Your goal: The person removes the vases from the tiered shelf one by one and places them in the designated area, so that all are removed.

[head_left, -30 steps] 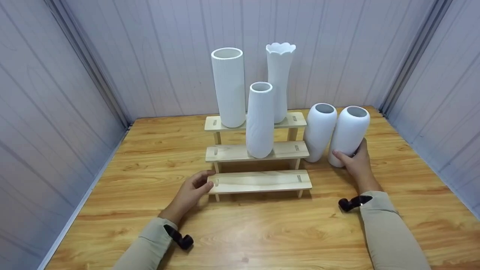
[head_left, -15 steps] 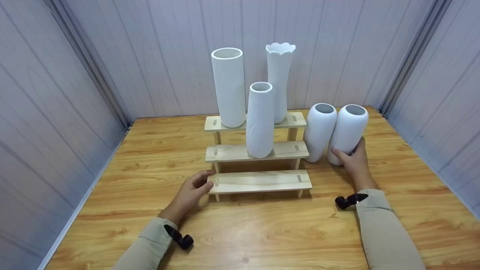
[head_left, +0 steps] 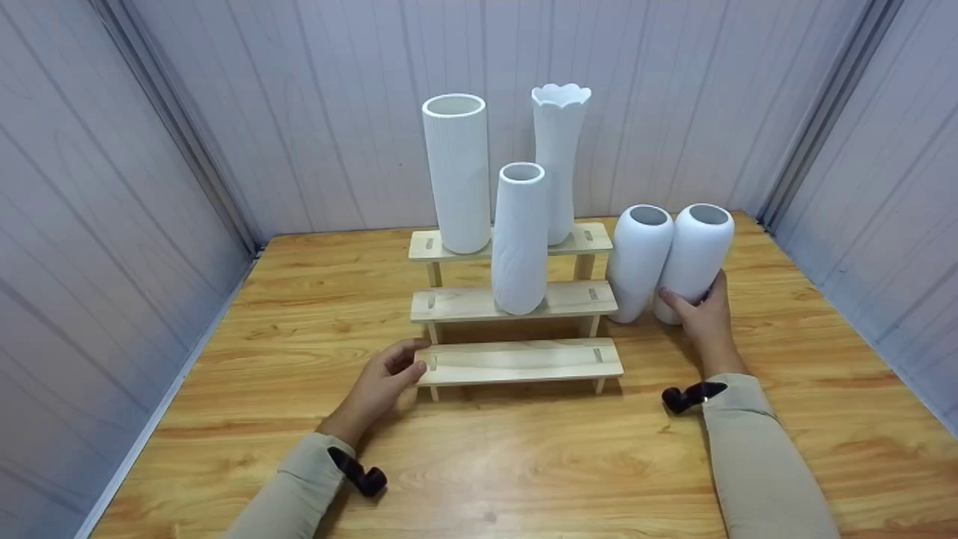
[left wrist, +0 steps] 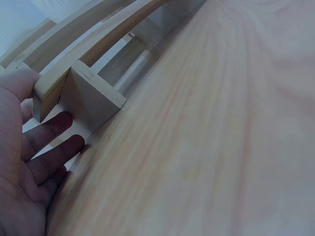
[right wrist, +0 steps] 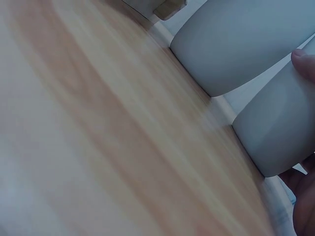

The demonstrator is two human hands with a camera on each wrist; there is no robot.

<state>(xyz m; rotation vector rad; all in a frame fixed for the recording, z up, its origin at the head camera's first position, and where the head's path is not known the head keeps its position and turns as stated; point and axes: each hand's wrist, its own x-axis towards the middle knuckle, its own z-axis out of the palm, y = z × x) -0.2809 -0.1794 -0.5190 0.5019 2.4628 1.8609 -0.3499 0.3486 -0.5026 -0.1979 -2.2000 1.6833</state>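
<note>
A three-step wooden display stand [head_left: 516, 362] stands on the table in the head view. My left hand [head_left: 383, 382] grips the left end of its lowest step; in the left wrist view the fingers [left wrist: 51, 152] reach below that board. On the right, my right hand [head_left: 706, 322] holds a white vase [head_left: 692, 258] low on its body, thumb on the near side. The right wrist view shows this vase's base at the tabletop, with the thumb [right wrist: 305, 64] against its side. A matching white vase [head_left: 638, 262] stands just left of it, beside the stand; their upper sides appear to touch.
On the top step stand a ribbed cylindrical vase [head_left: 458, 180] and a scalloped-rim vase [head_left: 561, 165]. A slim tapered vase [head_left: 520, 239] is on the middle step. Panelled walls [head_left: 337, 112] enclose the wooden table [head_left: 516, 464] at the back and sides.
My right hand has shifted the held vase slightly left and back, close against its matching neighbour. My left hand has stayed on the stand.
</note>
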